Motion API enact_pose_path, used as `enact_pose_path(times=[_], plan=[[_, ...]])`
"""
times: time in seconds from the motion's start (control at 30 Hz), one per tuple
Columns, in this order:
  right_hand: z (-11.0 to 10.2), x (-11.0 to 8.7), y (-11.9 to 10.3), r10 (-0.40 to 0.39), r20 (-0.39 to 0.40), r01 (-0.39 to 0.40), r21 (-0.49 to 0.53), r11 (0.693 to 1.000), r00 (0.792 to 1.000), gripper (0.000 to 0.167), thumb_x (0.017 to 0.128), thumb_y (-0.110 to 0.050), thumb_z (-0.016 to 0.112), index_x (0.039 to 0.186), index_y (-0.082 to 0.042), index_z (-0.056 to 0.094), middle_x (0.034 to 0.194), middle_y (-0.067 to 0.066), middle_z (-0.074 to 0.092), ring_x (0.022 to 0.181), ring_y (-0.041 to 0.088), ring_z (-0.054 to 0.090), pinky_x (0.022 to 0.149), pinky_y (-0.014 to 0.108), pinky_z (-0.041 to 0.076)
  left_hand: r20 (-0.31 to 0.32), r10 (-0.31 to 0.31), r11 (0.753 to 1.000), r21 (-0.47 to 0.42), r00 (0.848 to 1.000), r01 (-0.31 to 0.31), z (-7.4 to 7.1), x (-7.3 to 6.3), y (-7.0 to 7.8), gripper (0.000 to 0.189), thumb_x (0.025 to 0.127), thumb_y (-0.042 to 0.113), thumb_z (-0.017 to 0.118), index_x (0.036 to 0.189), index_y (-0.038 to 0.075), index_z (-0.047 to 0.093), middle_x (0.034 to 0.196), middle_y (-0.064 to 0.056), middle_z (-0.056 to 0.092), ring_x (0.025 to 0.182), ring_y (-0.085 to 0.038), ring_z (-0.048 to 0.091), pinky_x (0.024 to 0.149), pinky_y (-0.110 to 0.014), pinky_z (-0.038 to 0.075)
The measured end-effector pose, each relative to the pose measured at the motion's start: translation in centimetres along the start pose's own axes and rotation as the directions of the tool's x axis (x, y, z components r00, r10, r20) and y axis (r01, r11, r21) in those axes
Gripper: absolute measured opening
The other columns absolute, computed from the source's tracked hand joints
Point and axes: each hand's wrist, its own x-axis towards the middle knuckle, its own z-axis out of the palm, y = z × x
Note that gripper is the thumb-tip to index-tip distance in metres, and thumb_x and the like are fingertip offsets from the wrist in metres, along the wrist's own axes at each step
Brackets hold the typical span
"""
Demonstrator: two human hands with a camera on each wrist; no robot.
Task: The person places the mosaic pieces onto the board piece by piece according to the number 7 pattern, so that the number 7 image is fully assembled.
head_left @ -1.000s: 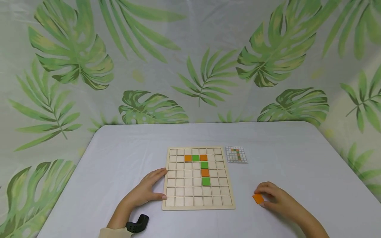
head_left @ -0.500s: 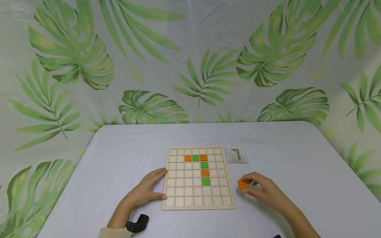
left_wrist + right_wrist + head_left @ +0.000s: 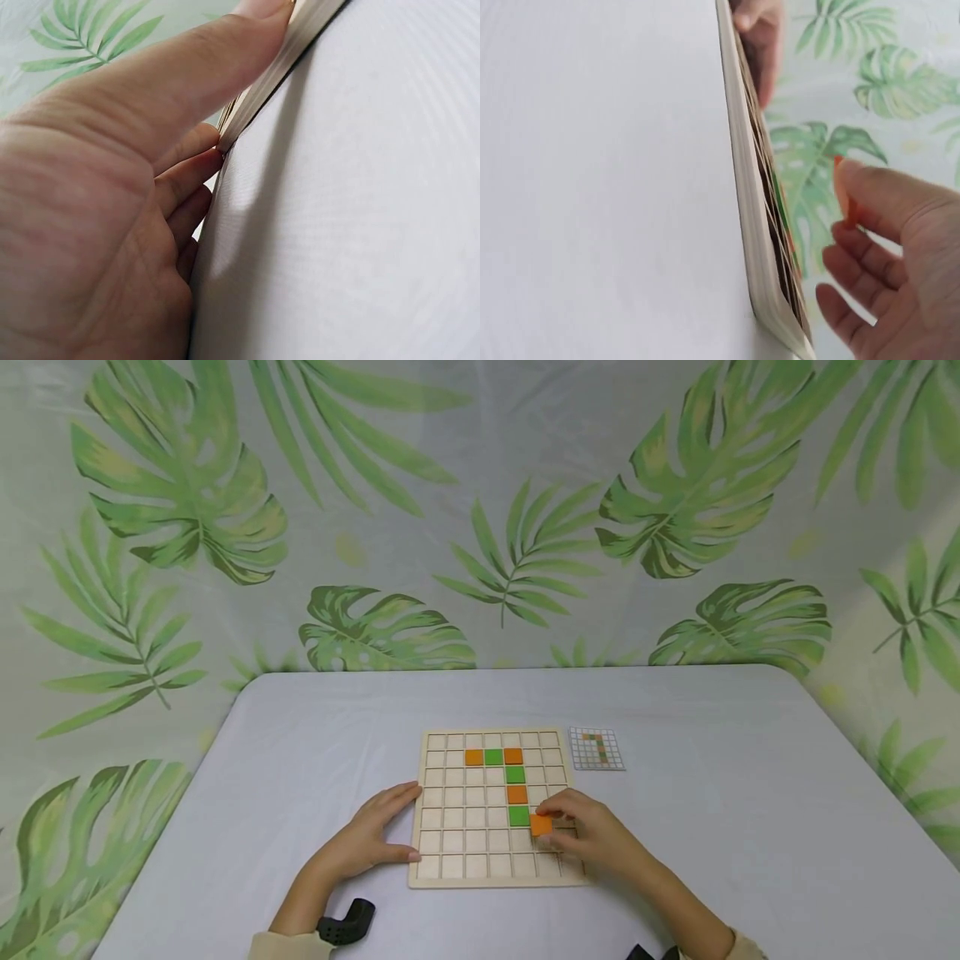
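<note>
A square wooden grid board (image 3: 457, 866) lies on the table, with orange and green square tiles set in some of its cells. Three of them form a row near the top, and more run down a column below the right end of that row, ending in a green tile (image 3: 519, 816). My right hand (image 3: 600, 835) pinches an orange tile (image 3: 541, 825) between thumb and fingers, over the board just right of that green one. In the right wrist view the held orange tile (image 3: 845, 193) is above the board's surface. My left hand (image 3: 367, 835) touches the board's left edge with thumb and fingertips spread.
A small card (image 3: 597, 749) printed with a grid and a coloured pattern lies right of the board's top corner. White cloth covers the table (image 3: 300, 718). A leaf-print curtain (image 3: 525, 527) hangs behind. A black wrist device (image 3: 347, 924) sits at the left wrist.
My right hand has carried the orange tile leftward from the bare table right of the board to over the board's grid. The left hand has stayed at the board's left edge.
</note>
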Motion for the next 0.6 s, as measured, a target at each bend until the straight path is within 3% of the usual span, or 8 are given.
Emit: enact_pose_path(times=[0.13,0.3,0.6], plan=[[1.4,0.2,-0.2,0.056,0.044,-0.055,-0.020,0.998,0.997,0.028,0.079,-0.028,0.068,0.103,-0.014,0.062,0.100,-0.011,0.056,0.092,0.007,0.053,0.080,0.026,0.046,0.001,-0.003,1.000,-0.001,1.000,0.003,0.0,0.0,0.0,0.089,0.066,0.042,0.075,0.138,0.008,0.036,0.142,-0.010,0.031,0.129,-0.036,0.021,0.099,-0.057,0.017],[2.5,0.4,-0.2,0.040,0.028,-0.037,-0.116,0.993,0.999,0.028,0.076,-0.030,0.071,0.099,-0.016,0.064,0.098,-0.014,0.056,0.093,0.007,0.051,0.081,0.030,0.043,0.004,-0.004,1.000,-0.001,1.000,0.004,0.0,0.1,-0.1,0.090,0.065,0.042,0.075,0.138,0.008,0.036,0.142,-0.009,0.030,0.129,-0.035,0.021,0.100,-0.057,0.016],[2.4,0.2,-0.8,0.095,0.040,-0.090,-0.122,0.988,0.995,0.032,0.073,-0.031,0.073,0.101,-0.020,0.065,0.101,-0.017,0.050,0.098,0.008,0.046,0.085,0.033,0.040,0.010,0.002,1.000,-0.003,1.000,-0.002,-0.1,0.2,-0.1,0.090,0.066,0.043,0.075,0.138,0.008,0.035,0.142,-0.010,0.030,0.130,-0.035,0.020,0.100,-0.057,0.017]])
